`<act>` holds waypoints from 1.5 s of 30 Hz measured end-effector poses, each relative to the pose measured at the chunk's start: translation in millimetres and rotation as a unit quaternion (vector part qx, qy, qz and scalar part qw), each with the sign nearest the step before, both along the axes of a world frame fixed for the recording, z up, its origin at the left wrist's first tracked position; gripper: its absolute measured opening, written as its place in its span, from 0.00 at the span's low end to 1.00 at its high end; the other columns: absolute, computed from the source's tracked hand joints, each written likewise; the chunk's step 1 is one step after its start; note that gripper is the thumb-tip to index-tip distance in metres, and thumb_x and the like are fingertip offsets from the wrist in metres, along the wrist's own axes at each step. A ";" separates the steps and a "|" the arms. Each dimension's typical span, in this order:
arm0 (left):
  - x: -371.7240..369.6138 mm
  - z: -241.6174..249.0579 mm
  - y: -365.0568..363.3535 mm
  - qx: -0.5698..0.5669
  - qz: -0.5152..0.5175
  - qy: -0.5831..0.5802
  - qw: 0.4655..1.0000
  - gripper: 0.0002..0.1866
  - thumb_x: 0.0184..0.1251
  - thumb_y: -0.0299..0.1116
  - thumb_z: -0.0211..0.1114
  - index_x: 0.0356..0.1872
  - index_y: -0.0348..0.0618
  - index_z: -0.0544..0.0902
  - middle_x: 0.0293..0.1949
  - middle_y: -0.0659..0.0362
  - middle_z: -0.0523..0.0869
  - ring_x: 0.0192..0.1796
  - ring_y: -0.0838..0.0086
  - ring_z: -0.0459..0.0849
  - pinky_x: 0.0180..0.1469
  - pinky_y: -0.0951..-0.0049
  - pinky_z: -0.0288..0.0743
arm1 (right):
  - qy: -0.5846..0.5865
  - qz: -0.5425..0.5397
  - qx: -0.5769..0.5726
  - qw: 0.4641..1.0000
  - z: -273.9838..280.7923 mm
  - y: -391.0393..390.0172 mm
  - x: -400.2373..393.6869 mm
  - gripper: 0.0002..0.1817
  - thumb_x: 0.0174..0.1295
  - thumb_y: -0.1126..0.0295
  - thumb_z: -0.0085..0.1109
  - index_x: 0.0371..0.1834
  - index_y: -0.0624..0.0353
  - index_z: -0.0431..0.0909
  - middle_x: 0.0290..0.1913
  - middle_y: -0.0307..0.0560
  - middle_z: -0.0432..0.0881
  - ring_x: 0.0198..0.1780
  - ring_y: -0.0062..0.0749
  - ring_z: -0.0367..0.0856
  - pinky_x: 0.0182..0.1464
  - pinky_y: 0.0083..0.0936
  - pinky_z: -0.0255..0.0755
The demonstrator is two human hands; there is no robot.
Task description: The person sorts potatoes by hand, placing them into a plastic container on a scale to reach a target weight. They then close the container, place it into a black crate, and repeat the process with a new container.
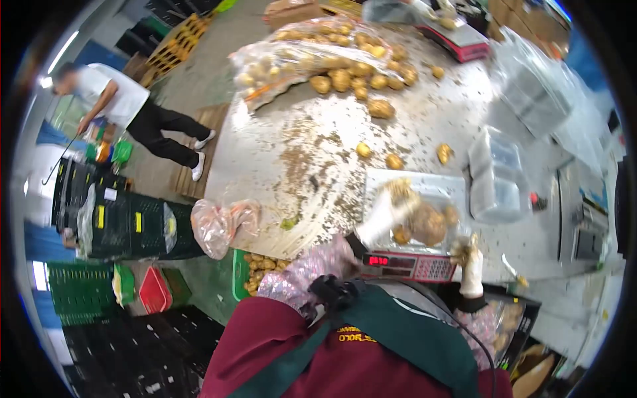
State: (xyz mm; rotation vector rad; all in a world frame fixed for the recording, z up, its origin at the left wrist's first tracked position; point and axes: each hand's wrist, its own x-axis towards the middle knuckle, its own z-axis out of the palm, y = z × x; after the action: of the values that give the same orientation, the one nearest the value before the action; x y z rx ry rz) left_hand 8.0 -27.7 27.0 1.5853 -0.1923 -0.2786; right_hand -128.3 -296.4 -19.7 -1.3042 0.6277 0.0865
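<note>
My left hand, in a white glove with dirt-stained fingers, is over the left part of the digital scale. Its fingers stretch forward, with no held object visible. On the scale's metal plate, several potatoes sit in what looks like a clear plastic container, just right of that hand. Red digits glow on the scale's front panel, but I cannot read them surely. At the scale's right front corner is my right hand, also gloved; its stained fingers are too indistinct to tell whether they hold something.
Stacked clear containers stand right of the scale. A knife lies near the right edge. Large bags of potatoes spill at the back, near another scale. A green crate holds potatoes. A person walks at left.
</note>
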 end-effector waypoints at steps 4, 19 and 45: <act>-64.5 -3.9 11.9 0.330 0.075 -0.104 0.935 0.37 0.63 0.56 0.65 0.63 0.36 0.70 0.52 0.41 0.80 0.54 0.48 0.80 0.61 0.57 0.72 | -0.010 -0.014 0.125 0.992 3.8 2.1 -4.2 0.21 0.73 0.51 0.52 0.50 0.60 0.75 0.31 0.44 0.81 0.29 0.32 0.83 0.28 0.24 0.79; -88.5 -23.3 27.1 -0.067 0.008 0.218 0.974 0.23 0.76 0.32 0.58 0.67 0.36 0.67 0.44 0.57 0.83 0.35 0.77 0.83 0.36 0.78 0.79 | -0.084 0.023 -0.300 0.950 49.3 30.9 -10.7 0.16 0.67 0.68 0.60 0.52 0.66 0.82 0.40 0.47 0.87 0.39 0.28 0.83 0.44 0.24 0.75; -72.5 -39.4 31.7 -0.018 0.054 0.171 0.984 0.19 0.68 0.19 0.62 0.59 0.35 0.74 0.36 0.58 0.81 0.29 0.74 0.84 0.34 0.74 0.82 | -0.146 0.007 0.169 0.975 -9.6 28.3 -16.1 0.16 0.59 0.79 0.64 0.48 0.67 0.72 0.36 0.45 0.83 0.38 0.28 0.84 0.42 0.24 0.80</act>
State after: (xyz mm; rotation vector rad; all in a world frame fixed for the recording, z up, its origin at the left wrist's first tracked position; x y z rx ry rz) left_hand -64.5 4.0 -12.3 1.4806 0.1544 -0.4550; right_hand -144.4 -268.1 -29.3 -0.9674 0.3343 0.0112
